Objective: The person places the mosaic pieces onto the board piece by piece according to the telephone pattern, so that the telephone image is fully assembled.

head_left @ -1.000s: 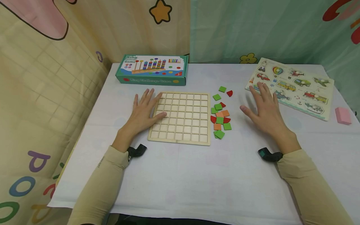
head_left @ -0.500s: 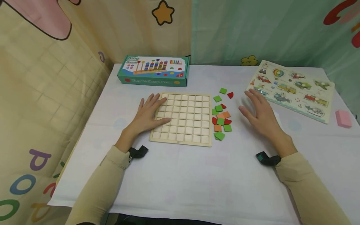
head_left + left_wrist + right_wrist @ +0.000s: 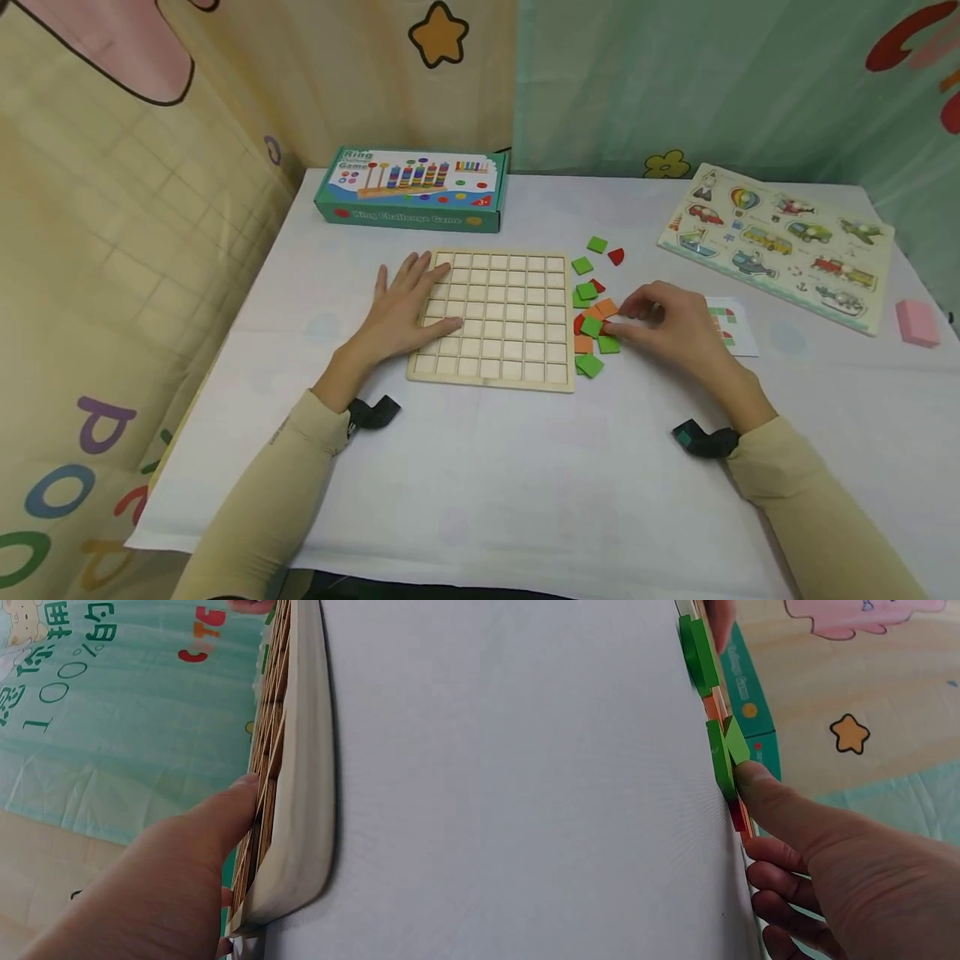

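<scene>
My left hand [image 3: 401,312] lies spread over the left edge of a wooden grid board [image 3: 498,317], thumb reaching across its squares. In the left wrist view, the left thumb [image 3: 225,814] rests along the board's rim [image 3: 304,787]. My right hand [image 3: 678,325] is at the loose tiles right of the board, thumb and forefinger bent but apart. Its thumb tip [image 3: 751,772] is right at a green tile [image 3: 720,761], with a red piece [image 3: 737,815] between thumb and forefinger. Orange tiles [image 3: 583,344] and more green tiles [image 3: 590,365] lie around, some overlapping.
A white card [image 3: 738,337] with a coloured pattern lies partly behind the right hand. At the back left stands a green game box [image 3: 408,218]. A picture puzzle board [image 3: 780,250] and a pink block [image 3: 917,323] are on the right.
My right hand has come down and left from beside the puzzle board to the tiles, its fingers bending. The card behind it now shows. The left hand has stayed on the grid board.
</scene>
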The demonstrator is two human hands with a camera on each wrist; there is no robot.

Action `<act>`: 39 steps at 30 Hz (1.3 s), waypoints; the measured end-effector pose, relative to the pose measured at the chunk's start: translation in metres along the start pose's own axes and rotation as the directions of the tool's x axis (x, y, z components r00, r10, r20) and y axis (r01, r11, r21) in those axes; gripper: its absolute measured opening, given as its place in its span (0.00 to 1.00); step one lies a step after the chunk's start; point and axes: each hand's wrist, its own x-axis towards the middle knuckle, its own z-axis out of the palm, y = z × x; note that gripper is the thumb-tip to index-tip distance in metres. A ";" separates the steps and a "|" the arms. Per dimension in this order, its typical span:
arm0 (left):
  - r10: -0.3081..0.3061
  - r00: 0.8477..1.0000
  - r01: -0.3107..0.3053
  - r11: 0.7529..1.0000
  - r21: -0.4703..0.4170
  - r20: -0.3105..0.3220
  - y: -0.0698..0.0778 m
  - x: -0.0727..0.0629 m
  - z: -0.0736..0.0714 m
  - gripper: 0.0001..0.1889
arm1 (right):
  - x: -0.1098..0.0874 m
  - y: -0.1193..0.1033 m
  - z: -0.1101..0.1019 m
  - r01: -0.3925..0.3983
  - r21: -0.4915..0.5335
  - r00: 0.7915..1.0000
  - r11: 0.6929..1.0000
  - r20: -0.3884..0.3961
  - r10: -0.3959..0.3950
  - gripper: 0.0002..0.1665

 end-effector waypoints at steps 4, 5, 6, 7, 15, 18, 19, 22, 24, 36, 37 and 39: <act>0.003 1.000 -0.003 1.000 -0.007 -0.008 0.000 -0.002 0.002 0.49 | -0.001 -0.001 0.002 0.022 -0.002 1.000 1.000 0.009 -0.022 0.14; 0.005 1.000 -0.005 1.000 -0.007 -0.009 0.001 -0.003 0.002 0.49 | -0.001 -0.001 0.003 0.030 0.001 0.999 1.000 0.012 -0.030 0.14; 0.006 1.000 -0.006 1.000 -0.007 -0.009 0.000 -0.003 0.002 0.49 | -0.002 -0.001 0.003 0.036 0.008 0.999 0.999 0.016 -0.036 0.13; 0.008 1.000 -0.008 1.000 -0.007 -0.010 0.001 -0.003 0.002 0.49 | -0.002 -0.001 0.003 0.038 0.019 0.999 0.999 0.022 -0.039 0.12; 0.014 1.000 -0.014 1.000 -0.004 0.004 0.002 0.001 0.000 0.49 | -0.005 -0.001 0.003 -0.009 0.064 0.997 0.998 0.079 0.004 0.12; 0.005 1.000 -0.005 1.000 0.005 0.014 0.003 0.002 -0.001 0.50 | -0.004 -0.002 0.003 -0.017 0.065 0.996 0.998 0.090 0.011 0.13; 0.004 1.000 -0.004 1.000 0.008 0.014 0.003 0.003 -0.002 0.50 | -0.004 -0.002 0.003 -0.021 0.065 0.996 0.998 0.093 0.015 0.13; 0.012 1.000 -0.012 1.000 0.012 0.002 0.005 0.007 -0.003 0.51 | -0.003 -0.003 0.002 -0.031 0.054 0.996 0.998 0.088 0.026 0.14; 0.020 1.000 -0.020 1.000 0.009 -0.005 0.007 0.010 -0.004 0.51 | -0.002 -0.003 0.001 -0.037 0.046 0.996 0.998 0.081 0.034 0.14; 0.002 1.000 -0.002 1.000 0.011 0.005 0.006 0.009 -0.003 0.53 | 0.000 -0.006 0.004 0.014 0.170 0.990 0.985 0.134 -0.037 0.10; 0.003 1.000 -0.003 1.000 0.007 0.003 0.005 0.008 -0.002 0.53 | 0.000 -0.006 0.005 0.009 0.167 0.990 0.986 0.135 -0.032 0.10; 0.003 1.000 -0.003 1.000 0.002 0.001 0.004 0.006 0.000 0.53 | 0.000 -0.006 0.006 -0.020 0.167 0.991 0.986 0.137 -0.003 0.09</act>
